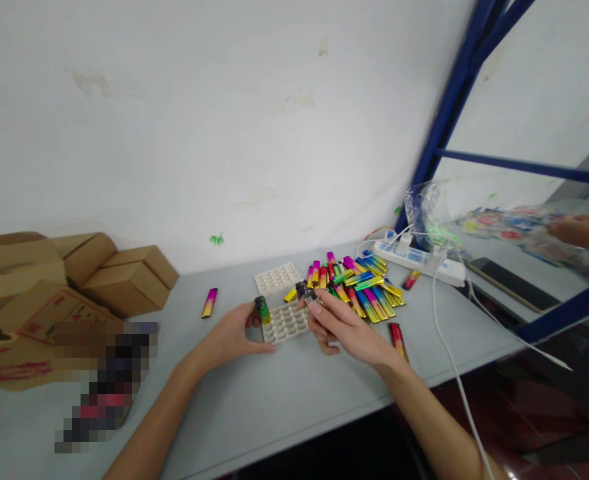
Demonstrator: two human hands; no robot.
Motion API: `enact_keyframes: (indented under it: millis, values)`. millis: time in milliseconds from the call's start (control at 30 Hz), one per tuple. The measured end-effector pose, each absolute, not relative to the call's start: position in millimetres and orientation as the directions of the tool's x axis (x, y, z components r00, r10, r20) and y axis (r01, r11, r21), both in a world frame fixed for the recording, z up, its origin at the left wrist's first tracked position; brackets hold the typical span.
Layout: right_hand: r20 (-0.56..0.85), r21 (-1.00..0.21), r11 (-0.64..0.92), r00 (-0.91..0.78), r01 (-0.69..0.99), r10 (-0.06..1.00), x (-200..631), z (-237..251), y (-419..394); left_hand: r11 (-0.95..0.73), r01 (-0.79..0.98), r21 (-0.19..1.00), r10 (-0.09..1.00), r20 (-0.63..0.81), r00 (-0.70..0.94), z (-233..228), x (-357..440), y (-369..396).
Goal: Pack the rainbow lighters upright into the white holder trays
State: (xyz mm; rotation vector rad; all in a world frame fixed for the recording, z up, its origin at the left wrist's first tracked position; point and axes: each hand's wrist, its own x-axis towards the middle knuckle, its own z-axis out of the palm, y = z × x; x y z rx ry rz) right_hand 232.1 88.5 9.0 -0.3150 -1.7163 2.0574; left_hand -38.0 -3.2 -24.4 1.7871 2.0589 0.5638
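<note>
A white slotted tray (287, 328) lies on the table, and my left hand (237, 331) grips its left end, thumb along the front edge. A green and yellow lighter (263, 311) with a dark top stands upright at that end, beside my left fingers. Over the right side of the tray, my right hand (341, 325) is closed on a lighter (308, 295); its metal and dark top shows, while the fingers hide most of its body. A second white slotted tray (277, 279) lies behind the first. To the right is a pile of shiny multicoloured lighters (369, 290).
Single lighters lie at left (209, 303) and right (399, 341). Cardboard boxes (139, 273) fill the left back. A white power strip (419, 261) with cables, a phone (511, 285) and a blue metal frame (441, 120) stand right. Another person's hand (579, 233) is at far right.
</note>
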Motion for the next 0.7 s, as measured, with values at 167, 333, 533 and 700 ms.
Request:
enact_keyframes:
  millis: [167, 333, 533, 700]
  values:
    - [-0.034, -0.956, -0.262, -0.837, -0.133, 0.547, 219, 7, 67, 0.119, 0.853, 0.508, 0.990, 0.000, -0.138, -23, -37, -4]
    - [-0.132, -0.934, -0.343, -0.793, -0.102, 0.594, 204, 2, 58, 0.111, 0.853, 0.509, 0.991, 0.012, -0.136, -23, -37, -3]
    - [-0.119, -0.950, -0.294, -0.747, -0.106, 0.654, 199, -1, 57, 0.118, 0.855, 0.506, 0.991, 0.002, -0.137, -18, -34, -4]
    - [-0.119, -0.948, -0.300, -0.757, -0.106, 0.642, 200, -3, 57, 0.120, 0.865, 0.488, 0.991, -0.005, -0.135, -19, -34, -4]
